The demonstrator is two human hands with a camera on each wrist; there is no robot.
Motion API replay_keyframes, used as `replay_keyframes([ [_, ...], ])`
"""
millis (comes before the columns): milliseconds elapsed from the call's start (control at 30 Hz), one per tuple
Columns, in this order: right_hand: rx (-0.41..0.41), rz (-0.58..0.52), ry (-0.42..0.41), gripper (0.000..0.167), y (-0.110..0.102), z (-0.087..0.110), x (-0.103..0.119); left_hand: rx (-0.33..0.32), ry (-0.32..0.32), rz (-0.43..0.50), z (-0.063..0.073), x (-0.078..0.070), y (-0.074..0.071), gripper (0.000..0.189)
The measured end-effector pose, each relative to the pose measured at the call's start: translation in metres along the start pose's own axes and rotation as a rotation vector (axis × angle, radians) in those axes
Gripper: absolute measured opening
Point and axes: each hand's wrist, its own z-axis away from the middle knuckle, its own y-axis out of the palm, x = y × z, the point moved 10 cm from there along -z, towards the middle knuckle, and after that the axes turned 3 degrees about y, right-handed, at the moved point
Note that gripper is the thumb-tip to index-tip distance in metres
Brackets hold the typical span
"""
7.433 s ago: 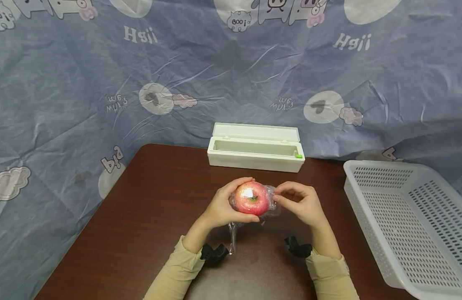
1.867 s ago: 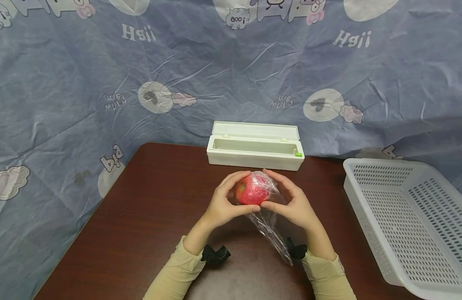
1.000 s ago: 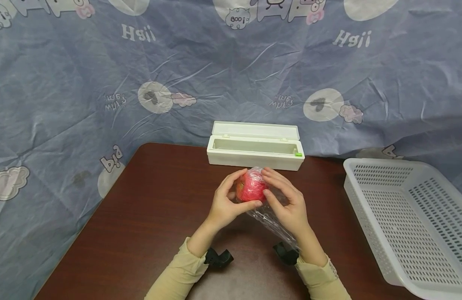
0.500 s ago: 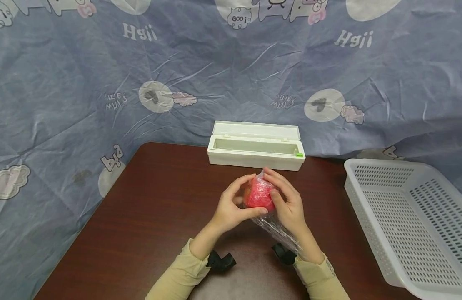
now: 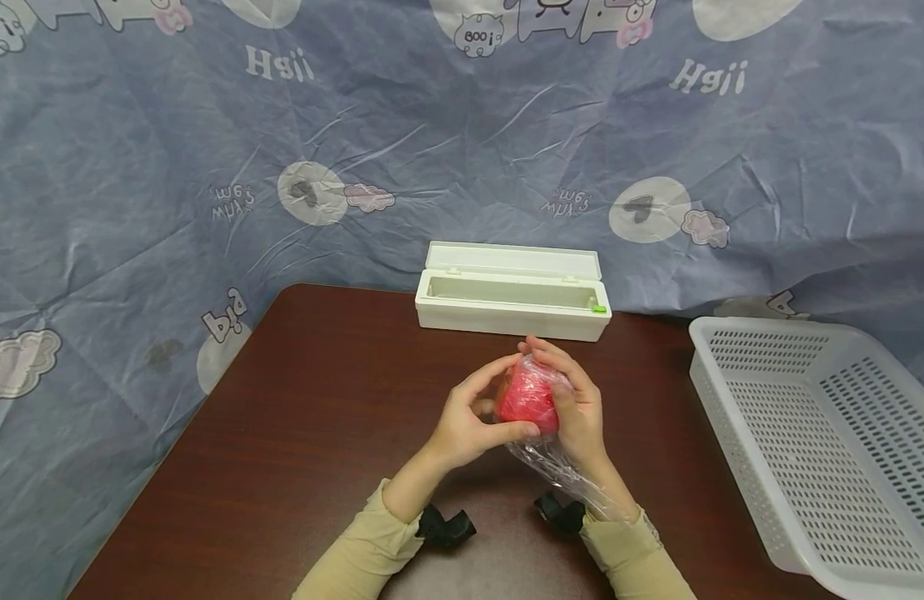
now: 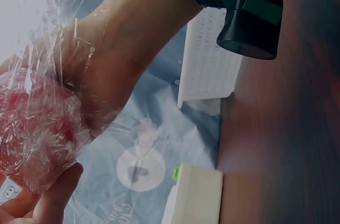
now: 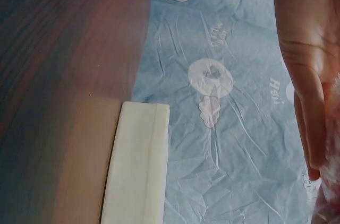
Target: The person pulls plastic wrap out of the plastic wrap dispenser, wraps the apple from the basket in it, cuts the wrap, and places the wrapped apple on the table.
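A red apple wrapped in clear cling film is held up above the table between both hands. My left hand grips its left side, thumb along the lower front and fingers behind. On the right side, my right hand holds it with fingertips over the top and the thumb pressing the film on its face. A loose tail of cling film trails down past the right wrist. In the left wrist view the film lies crumpled over the apple; the right wrist view catches only its edge.
A long white box with its lid raised and a green slider stands at the back of the brown table. To the right is a white perforated basket. A printed blue cloth hangs behind.
Since the earliest frame the apple has been turned from stem-up to its wrapped side, and the right hand has moved onto it. Lately hands and apple have shifted slightly right and toward me.
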Motion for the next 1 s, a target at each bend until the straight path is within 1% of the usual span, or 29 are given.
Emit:
replay_keyframes([
  [133, -0.038, -0.023, -0.014, 0.03, -0.002, 0.0, 0.002, 0.025, 0.024, 0.023, 0.0, -0.002, 0.005, 0.082],
  [233, -0.074, -0.023, -0.002, 0.024, -0.004, 0.001, 0.002, 0.034, 0.041, 0.032, -0.001, -0.008, 0.007, 0.082],
  [300, -0.098, -0.021, 0.013, 0.021, -0.006, 0.002, 0.002, 0.041, 0.043, 0.036, -0.002, -0.015, 0.009, 0.078],
  [367, -0.121, -0.008, 0.027, 0.02, -0.008, 0.003, 0.002, 0.047, 0.029, 0.038, -0.003, -0.02, 0.01, 0.075],
  [467, -0.147, 0.026, 0.044, 0.023, -0.011, 0.003, 0.002, 0.059, -0.011, 0.044, -0.004, -0.025, 0.012, 0.071],
  [567, -0.168, 0.057, 0.058, 0.023, -0.013, 0.002, 0.002, 0.077, -0.041, 0.04, -0.004, -0.024, 0.014, 0.07],
  [633, -0.185, 0.072, 0.073, 0.021, -0.015, 0.002, 0.0, 0.088, -0.049, 0.026, -0.004, -0.024, 0.015, 0.069],
  [767, -0.228, 0.103, 0.121, 0.015, -0.019, 0.003, -0.005, 0.07, -0.066, -0.058, -0.005, -0.024, 0.014, 0.064],
  [833, -0.244, 0.109, 0.139, 0.016, -0.02, 0.003, -0.006, 0.051, -0.069, -0.084, -0.005, -0.02, 0.012, 0.064],
  [900, -0.247, 0.093, 0.137, 0.015, -0.02, 0.004, -0.006, 0.038, -0.075, -0.084, -0.003, -0.011, 0.01, 0.066],
  [1000, -0.24, 0.051, 0.118, 0.018, -0.018, 0.003, -0.003, 0.035, -0.074, -0.065, -0.003, -0.01, 0.01, 0.07],
])
